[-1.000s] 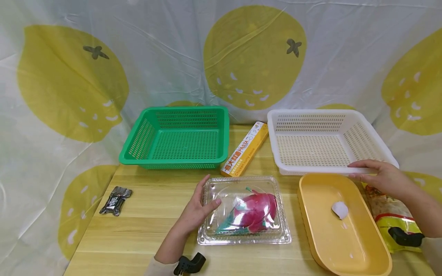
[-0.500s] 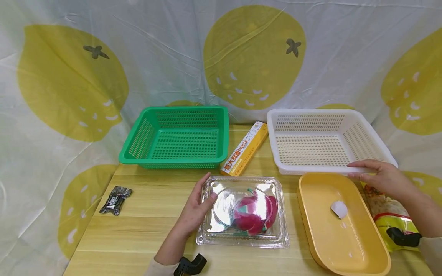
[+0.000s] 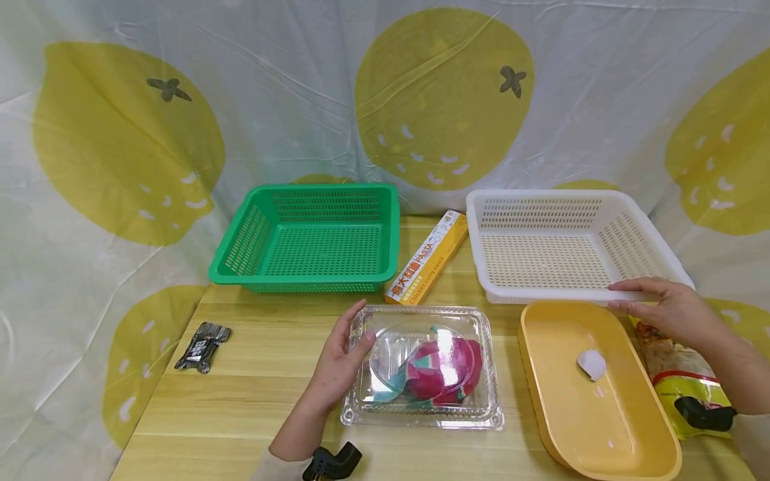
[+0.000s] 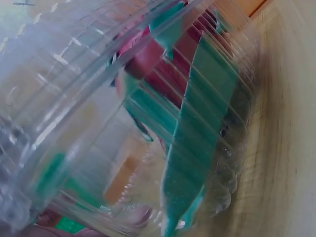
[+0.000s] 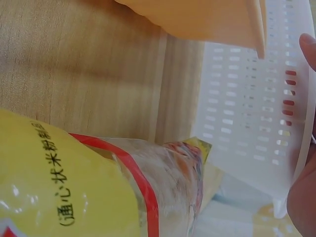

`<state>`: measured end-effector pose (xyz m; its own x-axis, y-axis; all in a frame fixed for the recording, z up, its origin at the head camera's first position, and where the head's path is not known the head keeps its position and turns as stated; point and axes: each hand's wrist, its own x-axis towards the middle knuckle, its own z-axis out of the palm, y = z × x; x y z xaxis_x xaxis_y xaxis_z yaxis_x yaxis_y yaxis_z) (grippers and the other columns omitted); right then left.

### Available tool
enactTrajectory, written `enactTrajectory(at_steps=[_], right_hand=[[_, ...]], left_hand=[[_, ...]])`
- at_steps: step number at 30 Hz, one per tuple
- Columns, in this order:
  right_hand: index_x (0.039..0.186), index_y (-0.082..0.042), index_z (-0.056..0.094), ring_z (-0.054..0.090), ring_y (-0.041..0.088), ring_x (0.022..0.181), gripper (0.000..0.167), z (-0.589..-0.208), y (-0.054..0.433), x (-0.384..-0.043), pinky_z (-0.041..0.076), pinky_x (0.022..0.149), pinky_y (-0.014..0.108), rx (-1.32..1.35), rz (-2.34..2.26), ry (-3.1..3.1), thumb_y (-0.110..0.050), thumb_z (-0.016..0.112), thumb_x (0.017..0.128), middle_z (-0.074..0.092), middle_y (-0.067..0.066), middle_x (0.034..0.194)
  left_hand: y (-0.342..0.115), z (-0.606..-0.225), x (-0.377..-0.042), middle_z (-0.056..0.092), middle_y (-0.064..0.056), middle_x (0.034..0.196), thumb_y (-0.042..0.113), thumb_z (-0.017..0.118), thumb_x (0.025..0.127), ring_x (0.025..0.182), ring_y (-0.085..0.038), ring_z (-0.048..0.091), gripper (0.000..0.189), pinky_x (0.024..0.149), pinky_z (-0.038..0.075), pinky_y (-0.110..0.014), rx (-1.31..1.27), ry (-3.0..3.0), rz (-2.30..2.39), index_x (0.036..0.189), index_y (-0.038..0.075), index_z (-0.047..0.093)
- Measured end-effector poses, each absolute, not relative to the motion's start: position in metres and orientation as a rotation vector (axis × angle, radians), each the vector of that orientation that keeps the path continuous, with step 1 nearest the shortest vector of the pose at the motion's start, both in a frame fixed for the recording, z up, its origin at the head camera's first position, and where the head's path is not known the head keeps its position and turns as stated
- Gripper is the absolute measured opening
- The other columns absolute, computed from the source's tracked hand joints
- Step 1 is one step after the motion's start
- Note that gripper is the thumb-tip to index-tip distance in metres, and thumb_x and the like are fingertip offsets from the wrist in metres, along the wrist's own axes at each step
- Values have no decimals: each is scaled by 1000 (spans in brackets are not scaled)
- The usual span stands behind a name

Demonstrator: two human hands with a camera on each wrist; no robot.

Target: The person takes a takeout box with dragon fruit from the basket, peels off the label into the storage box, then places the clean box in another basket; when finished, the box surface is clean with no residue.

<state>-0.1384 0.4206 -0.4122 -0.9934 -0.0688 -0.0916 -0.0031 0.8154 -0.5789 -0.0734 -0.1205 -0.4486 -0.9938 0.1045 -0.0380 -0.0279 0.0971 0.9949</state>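
Observation:
My left hand (image 3: 337, 361) holds the left side of a clear plastic clamshell box (image 3: 385, 414), its thumb over the lid edge. Inside the box lies a pink dragon fruit (image 3: 430, 377) with green tips; a large green tip (image 4: 197, 128) shows through the wall in the left wrist view. My right hand (image 3: 668, 310) grips the near right rim of a white basket (image 3: 541, 294) between thumb and fingers. In the right wrist view, parts of that hand (image 5: 303, 197) show at the frame's edge, beside the basket's slotted wall.
A yellow tray (image 3: 592, 427) with a small white piece (image 3: 592, 365) stands before the white basket. A yellow food bag (image 3: 680, 387) lies under the right forearm. A green basket (image 3: 325, 280), a pasta box (image 3: 427, 260) and a small black packet (image 3: 202, 347) surround the left hand.
The clamshell box has shifted slightly left, and the reflections and the dragon fruit's look through its lid have changed. The left thumb has moved a little up and left. The right hand stays put.

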Motion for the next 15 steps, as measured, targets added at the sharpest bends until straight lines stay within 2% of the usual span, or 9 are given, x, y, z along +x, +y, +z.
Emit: enactTrajectory(at_steps=[3, 6, 8, 9, 15], right_hand=[[130, -8, 67, 49, -1, 80, 49, -413, 420, -138, 50, 58, 27, -51, -926, 2898, -41, 74, 94, 53, 9, 132], [131, -8, 67, 48, -2, 81, 50, -412, 419, -138, 50, 58, 27, -55, -916, 2895, -42, 72, 95, 52, 18, 137], [131, -7, 67, 47, -4, 81, 51, -411, 419, -138, 50, 58, 26, -51, -908, 2894, -42, 72, 95, 51, 23, 140], [132, -7, 66, 47, -5, 81, 51, -411, 419, -138, 49, 58, 26, -53, -905, 2891, -42, 72, 95, 51, 26, 141], [131, -7, 67, 44, -11, 82, 52, -410, 420, -138, 48, 59, 24, -59, -875, 2905, -43, 73, 94, 52, 29, 141]], left_hand=[[-120, -446, -74, 25, -13, 168, 20, 59, 103, 157, -42, 18, 59, 121, 22, -66, 67, 2249, 2053, 157, 26, 36], [-119, -444, -75, 29, -13, 167, 18, 59, 103, 154, -44, 24, 59, 117, 30, -67, 61, 2251, 2057, 157, 26, 36], [-119, -442, -76, 30, -13, 166, 18, 59, 103, 154, -43, 25, 59, 117, 31, -67, 71, 2258, 2056, 157, 27, 36], [-119, -440, -77, 30, -13, 166, 17, 59, 103, 155, -42, 24, 59, 117, 30, -67, 82, 2260, 2056, 157, 27, 36], [-117, -422, -84, 21, -9, 170, 13, 56, 104, 160, -37, 7, 58, 123, 8, -70, 141, 2275, 2072, 158, 20, 35]])
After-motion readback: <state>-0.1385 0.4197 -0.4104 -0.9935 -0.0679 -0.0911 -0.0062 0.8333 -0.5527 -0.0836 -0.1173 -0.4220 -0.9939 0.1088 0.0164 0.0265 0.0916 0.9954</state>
